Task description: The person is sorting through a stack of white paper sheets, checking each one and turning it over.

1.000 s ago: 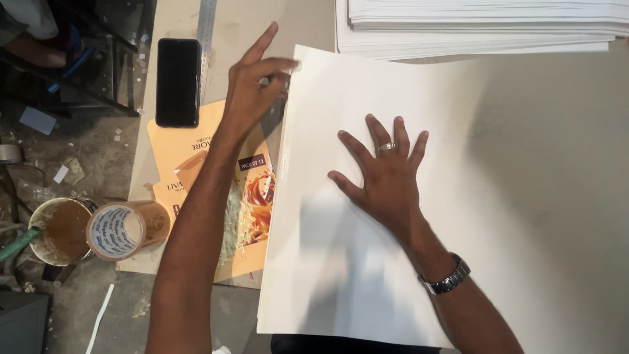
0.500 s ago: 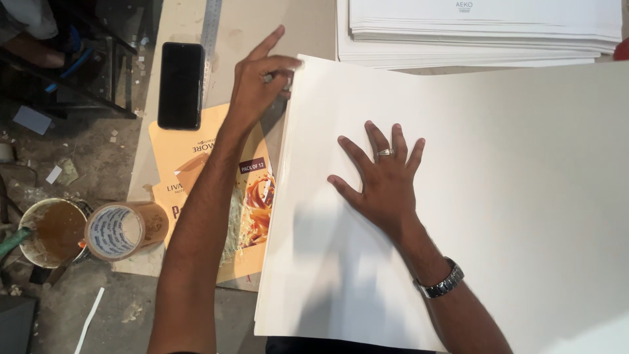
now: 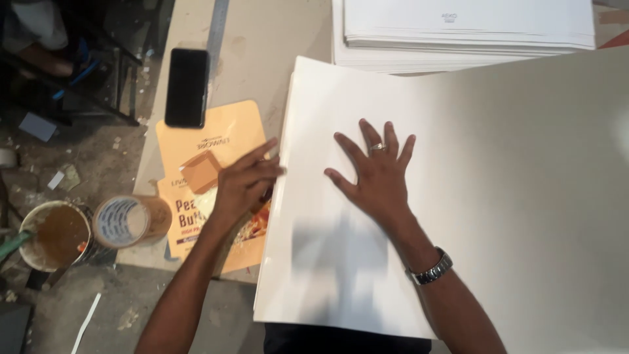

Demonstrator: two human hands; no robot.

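Squaring white sheet (image 3: 458,196) on desk (image 3: 262,39). R hand (image 3: 377,174) flat on sheet, fingers splayed, released. L hand (image 3: 246,180) fingertips at left edge, pinch unclear. Next: prob. careful edge alignment w/ sheets beneath.

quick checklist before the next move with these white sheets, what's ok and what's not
1. Right hand flat on the top white sheet, fingers spread: ok.
2. Left hand at the sheet's left edge, fingers touching it: ok.
3. Sheet edges lined up at the left side: not ok, lower edges show offset.
4. Black phone lying apart from the sheets: ok.
5. Open glue tin and capped jar apart from the sheets: ok.
6. Orange printed cards partly under the left hand: cannot tell if they touch the sheets.
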